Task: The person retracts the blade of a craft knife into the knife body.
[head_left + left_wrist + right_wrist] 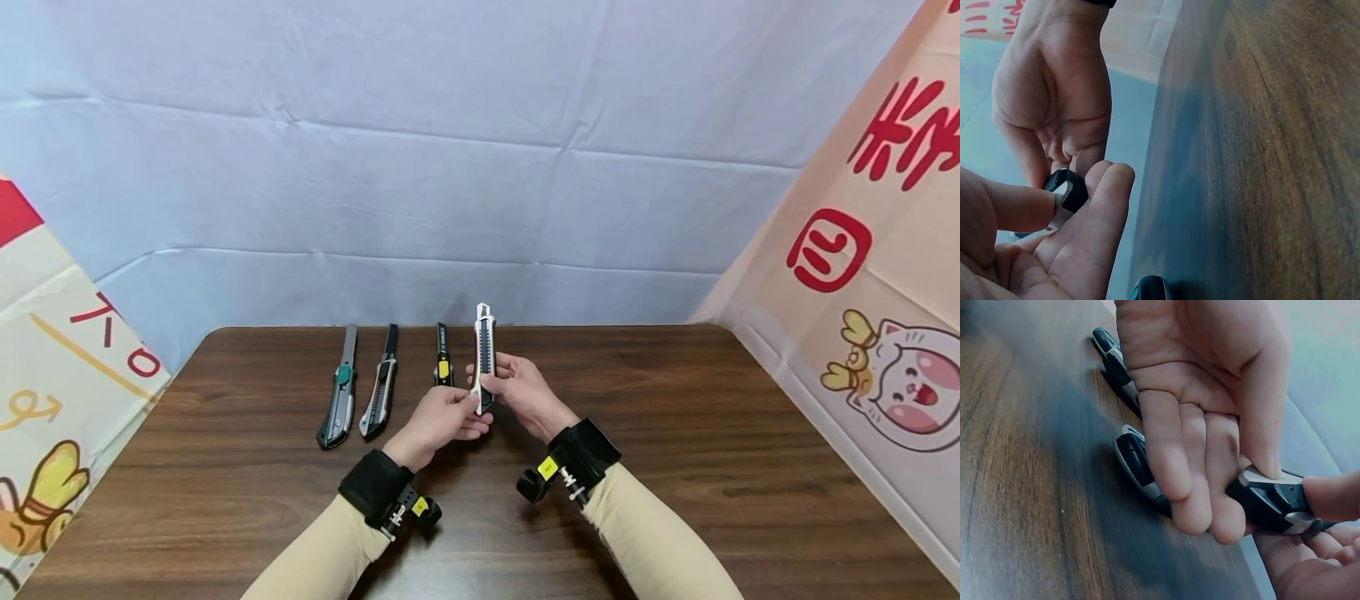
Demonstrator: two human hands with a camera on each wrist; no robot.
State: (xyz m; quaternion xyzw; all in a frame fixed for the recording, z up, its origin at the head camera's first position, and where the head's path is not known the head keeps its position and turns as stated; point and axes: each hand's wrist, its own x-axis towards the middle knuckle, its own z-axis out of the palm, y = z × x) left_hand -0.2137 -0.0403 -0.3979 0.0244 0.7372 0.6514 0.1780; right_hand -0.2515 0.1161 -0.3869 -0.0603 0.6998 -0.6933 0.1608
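A white-and-black box cutter (485, 343) is held up above the table, its white tip toward the far wall. Its lower end is pinched between thumb and fingers of my left hand (437, 421). My right hand (527, 393) grips the handle from the right, thumb on its face. In the left wrist view, the butt of the box cutter (1075, 195) shows between the left thumb and fingers. From the right wrist, both thumbs rest on its handle (1272, 499). Left of it lies a black box cutter with a yellow slider (444, 367), its lower part hidden by my left hand.
Farther left on the brown wooden table (225, 467) lie a grey box cutter with a green slider (342, 390) and a silver-and-black one (381, 387), both roughly upright in view. A pale cloth (420, 167) hangs behind the table, with printed sheets (862, 333) at the sides.
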